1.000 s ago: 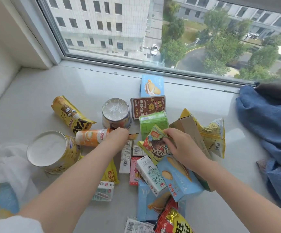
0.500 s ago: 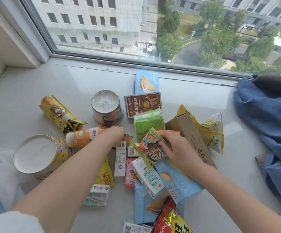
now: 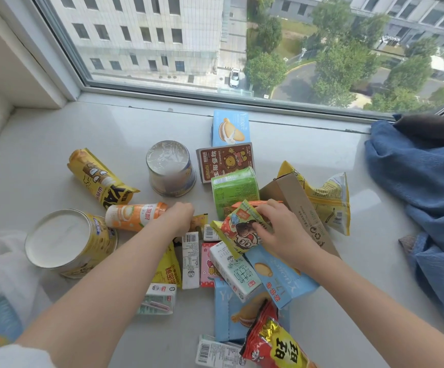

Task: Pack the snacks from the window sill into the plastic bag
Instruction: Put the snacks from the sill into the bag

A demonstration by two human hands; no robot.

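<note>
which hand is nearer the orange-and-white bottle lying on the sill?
Left. The left hand sits at the orange-and-white bottle's right end, seemingly touching it. The right hand is farther right, pinching the cartoon snack packet.

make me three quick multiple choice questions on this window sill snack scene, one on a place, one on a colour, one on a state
1. Where does the light blue sandwich-biscuit box stand?
A. nearest the window
B. in the plastic bag
C. on the blue cloth

2. What colour is the shrink-wrapped pack in front of the brown bear box?
A. purple
B. green
C. black

3. What is the right hand doing?
A. lying flat on the sill
B. pinching the cartoon snack packet
C. holding a round tin

Answers: 1 A, it sits at the back of the pile by the window frame. 2 B, its wrap is bright green. 3 B, fingers and thumb close on the packet's upper edge.
</note>
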